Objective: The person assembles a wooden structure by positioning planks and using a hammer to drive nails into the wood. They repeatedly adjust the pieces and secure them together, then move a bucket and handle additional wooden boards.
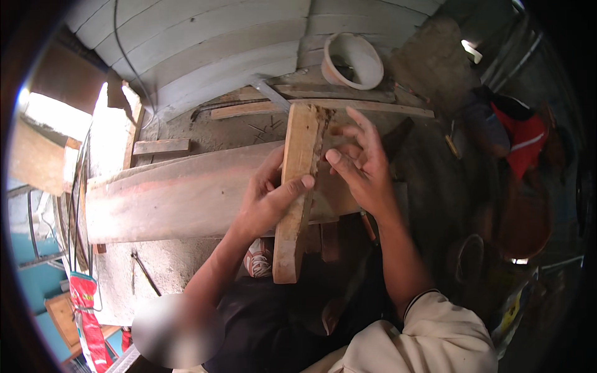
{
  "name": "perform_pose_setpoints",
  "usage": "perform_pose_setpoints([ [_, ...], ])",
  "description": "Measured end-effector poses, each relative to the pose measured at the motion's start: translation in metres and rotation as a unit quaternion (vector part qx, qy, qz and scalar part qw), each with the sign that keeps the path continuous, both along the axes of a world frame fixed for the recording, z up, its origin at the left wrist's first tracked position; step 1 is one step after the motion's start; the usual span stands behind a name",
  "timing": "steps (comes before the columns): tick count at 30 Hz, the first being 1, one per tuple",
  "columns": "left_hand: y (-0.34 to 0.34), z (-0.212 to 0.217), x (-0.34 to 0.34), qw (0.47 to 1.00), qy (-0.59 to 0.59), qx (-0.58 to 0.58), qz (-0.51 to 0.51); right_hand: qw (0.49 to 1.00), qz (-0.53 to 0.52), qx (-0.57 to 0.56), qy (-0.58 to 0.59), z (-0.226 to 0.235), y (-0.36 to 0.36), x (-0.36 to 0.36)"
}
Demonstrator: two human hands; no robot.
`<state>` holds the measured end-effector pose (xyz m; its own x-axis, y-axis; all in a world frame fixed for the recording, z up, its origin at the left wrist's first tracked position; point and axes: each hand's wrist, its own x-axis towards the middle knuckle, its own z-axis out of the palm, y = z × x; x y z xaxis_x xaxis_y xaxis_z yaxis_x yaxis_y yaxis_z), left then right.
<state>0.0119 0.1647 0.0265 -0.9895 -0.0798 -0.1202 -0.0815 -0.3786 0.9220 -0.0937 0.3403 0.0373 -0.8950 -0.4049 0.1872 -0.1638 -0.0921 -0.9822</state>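
1. Head view: left hand (pixel 264 199) is clenched around a short wooden batten (pixel 297 186), thumb across its face.
2. Right hand (pixel 360 165) is spread, fingers loose, touching the batten's right edge near the top.
3. Batten lies across a wide plank (pixel 174 193) on the concrete floor (pixel 155 267).
4. White bucket (pixel 351 59) stands beyond, near thinner wooden strips (pixel 249 109).

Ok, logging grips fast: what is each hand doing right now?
Left hand: closed around the wooden piece.
Right hand: open, fingers spread, holding nothing, beside the piece's upper end.
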Motion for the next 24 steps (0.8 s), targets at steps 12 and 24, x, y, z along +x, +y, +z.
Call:
perform_pose_setpoints([
  [12,0.030,0.006,0.004,0.990,-0.030,-0.136,-0.036,0.998,-0.047,0.020,0.024,-0.003,0.031,-0.012],
  [24,0.048,-0.005,0.010,0.993,-0.111,0.008,-0.047,0.967,-0.067,0.134,0.207,-0.008,0.046,-0.013],
])
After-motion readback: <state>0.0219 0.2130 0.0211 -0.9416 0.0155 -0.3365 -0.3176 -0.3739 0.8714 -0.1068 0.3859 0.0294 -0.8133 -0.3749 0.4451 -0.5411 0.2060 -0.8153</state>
